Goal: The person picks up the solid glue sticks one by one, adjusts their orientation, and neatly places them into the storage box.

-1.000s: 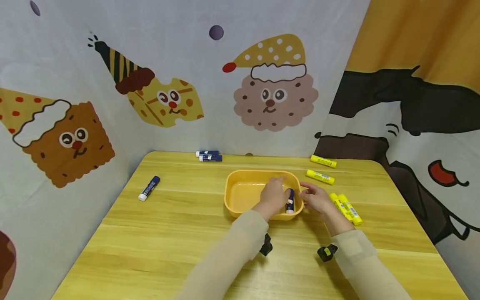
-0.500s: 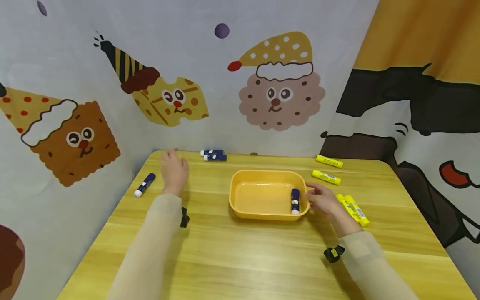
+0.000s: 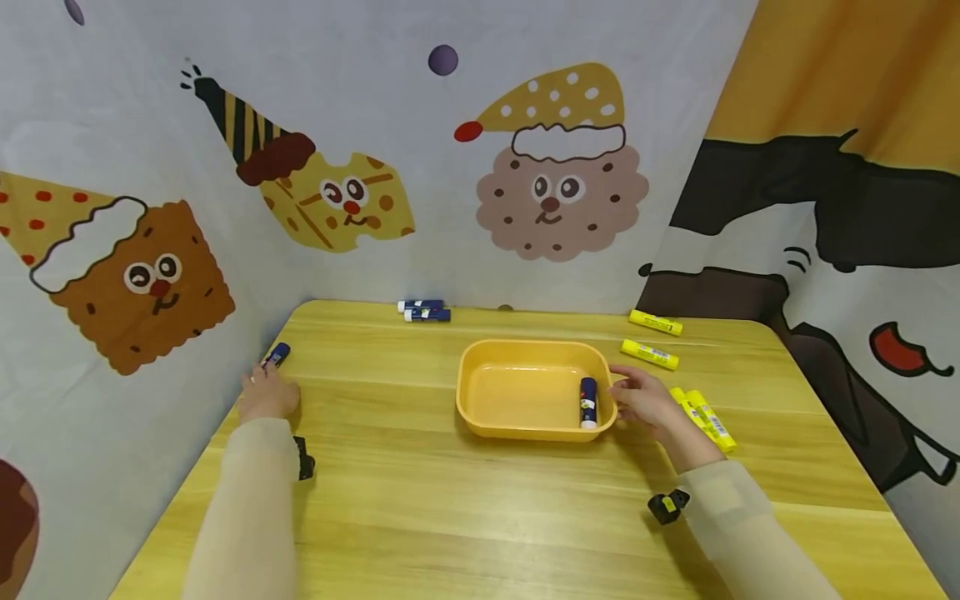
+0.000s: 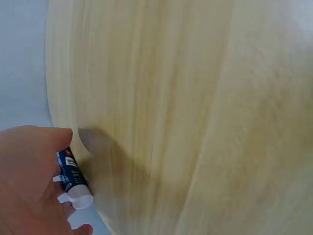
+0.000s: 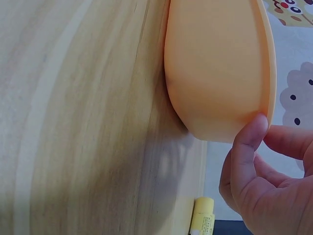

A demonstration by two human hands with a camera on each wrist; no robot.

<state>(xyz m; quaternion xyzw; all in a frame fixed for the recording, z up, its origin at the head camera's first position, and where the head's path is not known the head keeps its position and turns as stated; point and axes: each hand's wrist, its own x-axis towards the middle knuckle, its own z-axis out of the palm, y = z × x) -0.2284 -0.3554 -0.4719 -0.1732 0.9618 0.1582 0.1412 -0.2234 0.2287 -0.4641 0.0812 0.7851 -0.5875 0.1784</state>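
At the table's left edge my left hand (image 3: 267, 394) has its thumb and fingers round a dark blue glue stick (image 3: 277, 355) with a white end. In the left wrist view the glue stick (image 4: 72, 171) shows between thumb and fingers, white end toward the camera. My right hand (image 3: 645, 400) pinches the right rim of a shallow yellow plastic tray (image 3: 472, 421); the right wrist view shows thumb and forefinger on the tray's rim (image 5: 270, 63). Inside the tray, near its right wall, lies another blue glue stick (image 3: 588, 402).
Two blue glue sticks (image 3: 426, 315) lie side by side at the back edge. Several yellow glue sticks lie to the right: one at the back (image 3: 656, 322), another in front of it (image 3: 649, 354), and a pair beside my right hand (image 3: 711, 419). A printed cloth (image 3: 420, 275) hangs behind the table.
My left hand has left the tray, swung across to the left and come down on the far-left blue glue stick, which has shifted slightly left. The right hand stays at the tray's rim.
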